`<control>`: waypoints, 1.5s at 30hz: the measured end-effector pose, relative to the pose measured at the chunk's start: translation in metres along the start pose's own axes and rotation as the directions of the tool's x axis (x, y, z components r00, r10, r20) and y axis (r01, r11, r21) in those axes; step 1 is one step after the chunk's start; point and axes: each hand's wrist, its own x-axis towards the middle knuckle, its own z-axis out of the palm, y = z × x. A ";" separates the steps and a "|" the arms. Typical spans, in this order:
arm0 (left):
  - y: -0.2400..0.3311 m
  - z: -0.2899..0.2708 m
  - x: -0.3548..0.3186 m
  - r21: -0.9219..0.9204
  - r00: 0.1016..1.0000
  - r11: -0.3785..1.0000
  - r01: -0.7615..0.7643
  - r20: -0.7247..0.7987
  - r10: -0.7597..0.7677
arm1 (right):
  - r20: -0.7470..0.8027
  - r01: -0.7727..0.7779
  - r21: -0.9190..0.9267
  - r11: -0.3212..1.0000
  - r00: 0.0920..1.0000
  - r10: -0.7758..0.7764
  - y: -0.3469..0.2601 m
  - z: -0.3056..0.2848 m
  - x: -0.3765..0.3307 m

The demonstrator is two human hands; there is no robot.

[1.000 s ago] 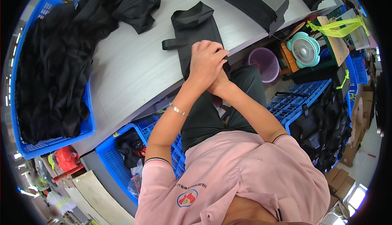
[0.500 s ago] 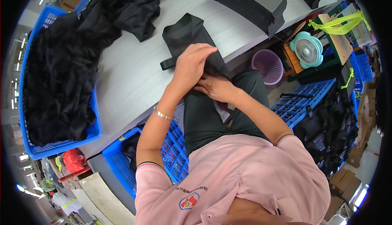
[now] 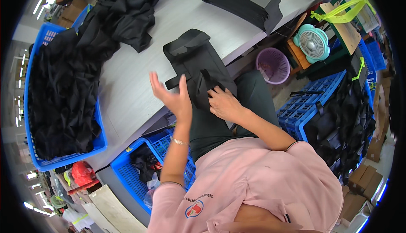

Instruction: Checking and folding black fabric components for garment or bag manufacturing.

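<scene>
A black fabric bag [image 3: 203, 59] lies flat and partly folded, from the table's front edge down over my lap. A short strap loop sticks out from its left side. My right hand [image 3: 226, 104] is closed on the near part of the bag, its fingertips pinching the cloth beside a raised black strap [image 3: 206, 78]. My left hand [image 3: 173, 100] is lifted just left of the bag, thumb and fingers spread, holding nothing. What lies under the right fingers is hidden.
A blue basket [image 3: 105, 142] heaped with black cloth [image 3: 63, 97] stands on the left, and more cloth spills onto the table [image 3: 127, 85]. A stack of black panels [image 3: 241, 2] lies at the far right. Beside my legs are a purple bin [image 3: 272, 66], a fan [image 3: 312, 43] and blue crates [image 3: 315, 95].
My left hand has come off the bag, moved left and down, and spread its fingers. My right hand has shifted slightly, and a strap now stands up on the bag.
</scene>
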 end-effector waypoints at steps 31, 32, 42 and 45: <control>0.062 -0.047 -0.120 -0.225 0.240 -0.262 0.938 0.970 0.026 | 0.004 -0.078 0.994 0.071 0.701 0.713 0.005 -0.077 -0.155; 0.059 -0.046 -0.124 -0.221 0.237 -0.261 0.940 0.971 0.033 | -0.087 -0.048 0.984 0.172 0.711 0.698 0.001 -0.069 -0.151; 0.101 -0.005 -0.146 -0.120 0.188 0.391 0.913 0.972 -0.140 | -0.491 -0.083 0.826 0.558 0.382 0.783 0.051 -0.063 -0.230; 0.128 0.009 -0.153 -0.094 0.037 0.457 0.885 0.990 0.133 | -0.431 -0.318 0.838 0.443 0.111 0.895 0.085 -0.082 -0.310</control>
